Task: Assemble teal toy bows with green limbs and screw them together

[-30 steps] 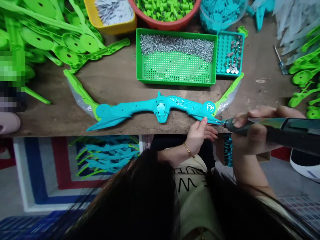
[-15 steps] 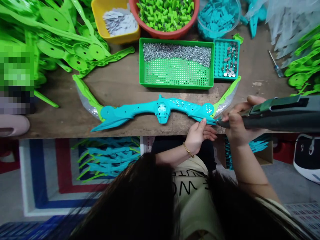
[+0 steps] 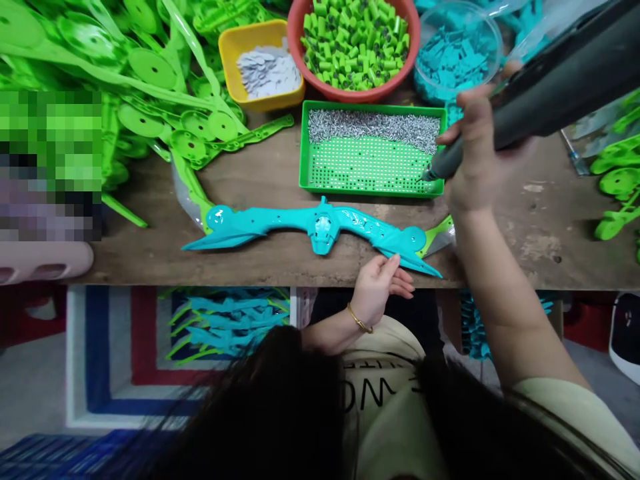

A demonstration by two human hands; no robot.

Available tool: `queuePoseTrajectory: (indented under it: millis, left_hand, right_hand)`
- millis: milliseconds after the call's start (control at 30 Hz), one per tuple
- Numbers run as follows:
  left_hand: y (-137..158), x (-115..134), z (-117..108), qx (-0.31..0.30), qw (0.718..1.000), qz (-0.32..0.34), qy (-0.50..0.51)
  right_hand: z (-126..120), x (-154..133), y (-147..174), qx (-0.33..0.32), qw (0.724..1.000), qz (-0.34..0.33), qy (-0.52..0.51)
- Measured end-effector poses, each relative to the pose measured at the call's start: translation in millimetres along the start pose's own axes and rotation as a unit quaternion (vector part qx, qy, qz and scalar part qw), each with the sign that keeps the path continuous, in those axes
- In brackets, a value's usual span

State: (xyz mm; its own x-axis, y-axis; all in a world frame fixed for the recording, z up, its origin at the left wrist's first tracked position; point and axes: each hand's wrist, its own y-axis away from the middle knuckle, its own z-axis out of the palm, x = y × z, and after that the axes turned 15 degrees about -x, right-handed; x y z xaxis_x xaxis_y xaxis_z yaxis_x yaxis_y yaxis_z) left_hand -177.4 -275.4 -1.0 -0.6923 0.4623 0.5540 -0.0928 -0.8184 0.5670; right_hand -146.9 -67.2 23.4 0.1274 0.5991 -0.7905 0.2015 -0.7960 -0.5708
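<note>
A blue toy bow [image 3: 290, 219] with green limbs lies along the near part of the bench. My left hand [image 3: 376, 287] pinches its lower right edge, thumb on top and fingers underneath. My right hand [image 3: 477, 160] is wrapped round a dark electric screwdriver [image 3: 555, 87], whose tip points down-left over the right front of a green perforated tray [image 3: 370, 190]. Many small silver screws [image 3: 370, 128] lie along the tray's far side. Whether a screw sits on the tip is too small to tell. My right forearm covers part of the bow's right limb.
Behind the tray stand a yellow bin [image 3: 231, 63], a red bowl [image 3: 295, 47] of green pieces and a clear tub [image 3: 495, 57] of blue parts. Green parts [image 3: 150, 67] pile up at left. A small screwdriver [image 3: 577, 157] lies at right. A crate [image 3: 75, 360] stands below.
My right hand has lifted the electric screwdriver from the bow's right tip up and over to the screw tray. The left hand still holds the bow. The view has shifted slightly.
</note>
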Motion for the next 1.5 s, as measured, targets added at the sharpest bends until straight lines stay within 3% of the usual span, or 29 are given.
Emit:
queuePoseTrajectory:
  millis: [67,133,233,333,533,667,800,900,967,1067,1333,1433,1500]
  left_hand:
    - [3.2,-0.7,0.6,0.001,0.999,-0.032,0.012]
    - [4.0,-4.5,5.6,-0.037,0.996,-0.079,0.026]
    - [-0.4,-14.7,18.7,-0.117,0.982,-0.14,0.049]
    - [-9.1,-25.5,31.7,-0.142,0.975,-0.158,0.069]
    - [-16.7,-36.6,42.0,-0.13,0.98,-0.138,0.064]
    - [-16.3,-40.5,44.5,-0.113,0.984,-0.119,0.063]
    - [-16.6,-42.9,46.0,-0.106,0.986,-0.114,0.065]
    - [-16.4,-42.7,46.0,-0.105,0.986,-0.112,0.06]
    - [-15.9,-41.8,46.2,-0.1,0.987,-0.113,0.055]
    - [-15.1,-39.7,47.3,-0.093,0.987,-0.122,0.048]
    - [-14.8,-34.9,46.6,-0.092,0.985,-0.135,0.046]
    - [-14.6,-33.5,45.1,-0.094,0.983,-0.147,0.05]
    - [-14.3,-32.2,44.2,-0.095,0.981,-0.158,0.056]
  right_hand:
    - [14.6,8.0,3.2,-0.007,0.999,0.014,0.034]
    - [21.1,10.6,6.8,-0.013,1.0,0.011,0.024]
    - [21.5,10.2,9.7,-0.015,1.0,0.013,0.021]
    - [21.6,10.3,10.7,-0.009,1.0,0.016,0.014]
    - [18.0,-0.5,5.1,0.008,0.998,-0.004,-0.061]
    - [-16.7,-30.2,7.4,0.028,0.989,-0.074,-0.129]
    - [-57.2,-49.2,28.5,0.04,0.993,-0.03,-0.106]
    - [-70.7,-42.5,42.5,0.042,0.994,-0.055,-0.088]
    - [-72.1,-34.1,46.0,0.034,0.993,-0.083,-0.082]
    - [-68.9,-24.0,46.4,0.029,0.993,-0.073,-0.087]
    - [-63.3,-11.7,61.0,0.022,0.998,0.009,-0.065]
    - [-64.7,-21.1,54.5,-0.033,0.996,0.055,-0.062]
    - [-60.4,-30.1,40.7,-0.065,0.994,0.047,-0.075]
